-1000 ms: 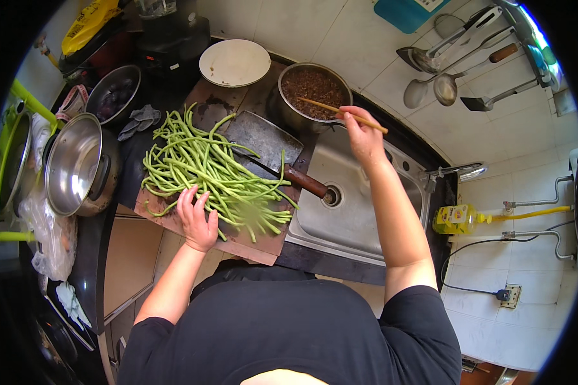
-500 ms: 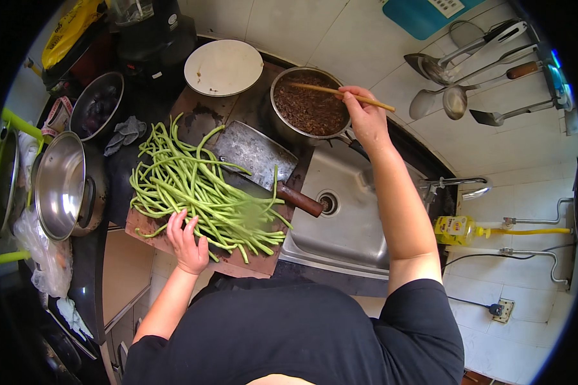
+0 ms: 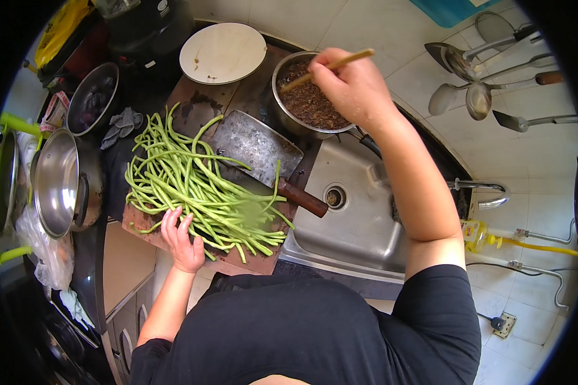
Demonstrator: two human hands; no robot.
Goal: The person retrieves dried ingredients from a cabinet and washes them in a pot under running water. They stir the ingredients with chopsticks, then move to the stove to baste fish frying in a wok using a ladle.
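Observation:
My right hand point(image 3: 352, 90) is closed around wooden chopsticks point(image 3: 297, 82), and their lower end dips into the brown, shredded-looking contents point(image 3: 315, 106) of a steel pot point(image 3: 276, 93). The pot's dark handle points toward the sink. With its fingers apart, my left hand point(image 3: 183, 247) rests at the near edge of a heap of long green beans point(image 3: 186, 173). The beans lie across a reddish-brown cutting board point(image 3: 253, 264). Beside them, a cleaver point(image 3: 253, 144) lies flat, its wooden handle reaching over the sink's edge.
A steel sink point(image 3: 353, 240) with a faucet point(image 3: 485, 186) stands to the right. Behind the board sits a white plate point(image 3: 223, 54). On the left are a steel pot point(image 3: 54, 183), a dark bowl point(image 3: 93, 99) and a grey cloth point(image 3: 122, 126). Ladles and spatulas point(image 3: 478, 99) hang on the wall.
My right hand has moved in over the pot and turned, bringing the chopsticks to a steeper slant. My left hand stays by the beans. The view has shifted slightly.

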